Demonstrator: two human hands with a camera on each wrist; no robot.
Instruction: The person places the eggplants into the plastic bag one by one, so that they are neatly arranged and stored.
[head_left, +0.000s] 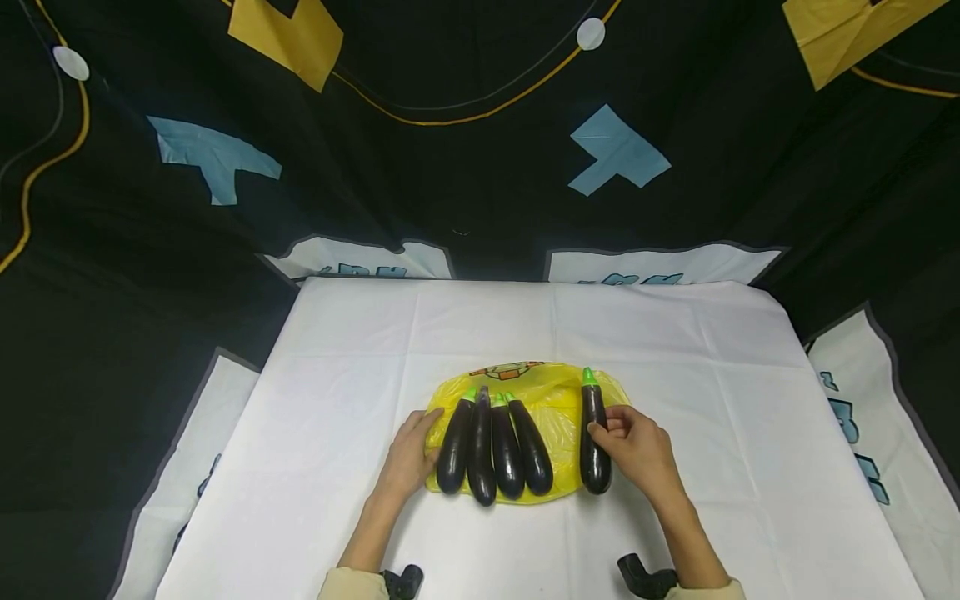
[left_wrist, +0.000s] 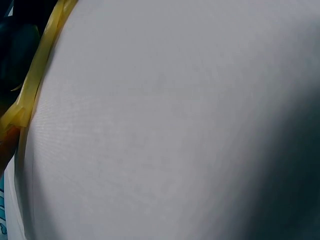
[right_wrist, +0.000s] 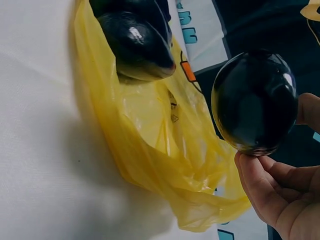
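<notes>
A yellow plastic bag (head_left: 566, 417) lies flat on the white cloth, with several dark eggplants (head_left: 506, 454) side by side on its left part. My right hand (head_left: 641, 446) grips a separate eggplant (head_left: 595, 442) between thumb and fingers over the bag's right side, its green stem end pointing away from me. In the right wrist view this eggplant (right_wrist: 255, 102) is seen end-on, raised above the bag, with the fingertips (right_wrist: 250, 167) against its side. At the bag's left edge, my left hand (head_left: 408, 457) holds the yellow plastic, thumb and fingers beside the leftmost eggplant.
A white cloth (head_left: 337, 350) covers the table under the bag. Behind it hangs a dark curtain (head_left: 465, 192) with blue and yellow shapes. Dark wrist-worn mounts (head_left: 647, 577) sit at both sleeves near the front.
</notes>
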